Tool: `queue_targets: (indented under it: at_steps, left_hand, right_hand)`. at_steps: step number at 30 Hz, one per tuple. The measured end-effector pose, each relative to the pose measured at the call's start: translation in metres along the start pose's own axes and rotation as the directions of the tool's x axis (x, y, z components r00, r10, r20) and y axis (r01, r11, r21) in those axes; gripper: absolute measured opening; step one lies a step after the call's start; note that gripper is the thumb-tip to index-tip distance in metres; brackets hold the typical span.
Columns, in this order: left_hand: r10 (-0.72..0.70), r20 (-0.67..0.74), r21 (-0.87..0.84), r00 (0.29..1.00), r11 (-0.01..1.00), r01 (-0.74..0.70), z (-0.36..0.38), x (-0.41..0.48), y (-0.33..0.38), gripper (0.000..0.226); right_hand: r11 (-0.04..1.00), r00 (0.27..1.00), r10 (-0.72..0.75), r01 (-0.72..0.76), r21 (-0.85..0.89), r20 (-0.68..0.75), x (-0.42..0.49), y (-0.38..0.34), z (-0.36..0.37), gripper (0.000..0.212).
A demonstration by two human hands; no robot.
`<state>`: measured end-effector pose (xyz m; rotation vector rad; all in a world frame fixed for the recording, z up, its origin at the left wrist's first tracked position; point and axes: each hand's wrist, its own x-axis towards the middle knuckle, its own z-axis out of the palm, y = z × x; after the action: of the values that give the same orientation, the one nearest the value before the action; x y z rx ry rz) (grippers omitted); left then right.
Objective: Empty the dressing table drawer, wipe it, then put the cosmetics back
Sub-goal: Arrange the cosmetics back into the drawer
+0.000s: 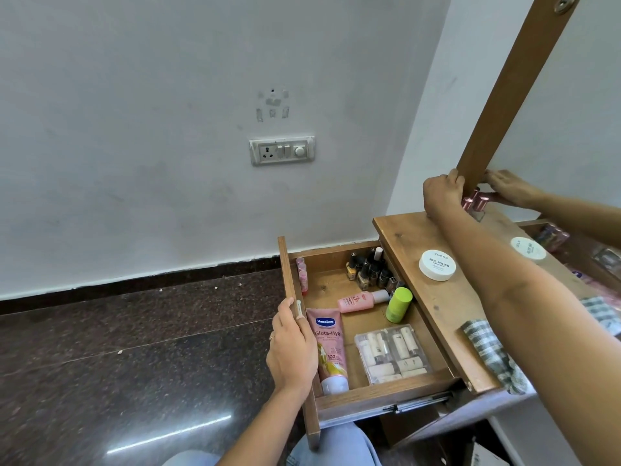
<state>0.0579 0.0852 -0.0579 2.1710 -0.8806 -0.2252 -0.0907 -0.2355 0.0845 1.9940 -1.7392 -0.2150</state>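
The right hand (443,196) is setting pink-capped bottles (474,200) at the far end of the tabletop (437,297), against the mirror frame, where a careless nudge could be tipping them. The left hand (291,348) is gripping the front of the open drawer (379,395), which is holding most cosmetics: a tube (331,351) reading "Vaseline Gluta-Hya"; on the tabletop, a jar (437,265) reading "NAIL POLISH".

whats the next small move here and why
Probably let go of the pink-capped bottles the right hand is setting on the table top by the mirror, then reach back into the drawer. The left hand holds its front, and the Vaseline tube, green bottle and nail polishes are inside, so emptying isn't finished.
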Motion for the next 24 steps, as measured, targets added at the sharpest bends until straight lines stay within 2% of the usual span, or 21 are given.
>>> queue_targets:
  at_steps: [9, 12, 15, 19, 22, 24]
  left_hand:
    - [-0.004, 0.003, 0.011, 1.0, 1.0, 0.004, 0.0, 0.001, 0.0, 0.036]
    - [-0.001, 0.005, 0.015, 1.0, 1.0, 0.001, 0.0, 0.0, 0.0, 0.036]
    - [-0.001, 0.003, 0.014, 1.0, 1.0, 0.001, -0.001, 0.001, 0.0, 0.036]
    - [-0.003, 0.003, 0.024, 1.0, 1.0, 0.003, 0.0, 0.001, 0.0, 0.037]
    - [-0.006, 0.005, 0.023, 1.0, 1.0, 0.005, 0.0, 0.002, 0.001, 0.037]
    - [-0.003, 0.008, 0.025, 1.0, 1.0, 0.003, -0.001, 0.001, 0.001, 0.037]
  right_hand:
    - [0.999, 0.999, -0.044, 0.044, -0.009, -0.012, -0.002, 0.004, -0.001, 0.023]
    - [0.997, 0.997, -0.071, 0.071, -0.028, -0.012, -0.006, 0.006, -0.005, 0.03]
    - [0.995, 0.994, -0.103, 0.102, -0.006, -0.023, -0.008, 0.006, -0.008, 0.016]
    - [0.973, 0.989, -0.132, 0.142, 0.184, -0.061, -0.009, 0.003, -0.01, 0.025]
    - [0.895, 0.976, -0.186, 0.215, 0.391, -0.109, -0.02, -0.002, -0.023, 0.026]
    - [0.843, 0.961, -0.227, 0.276, 0.461, -0.16, -0.032, -0.01, -0.035, 0.026]
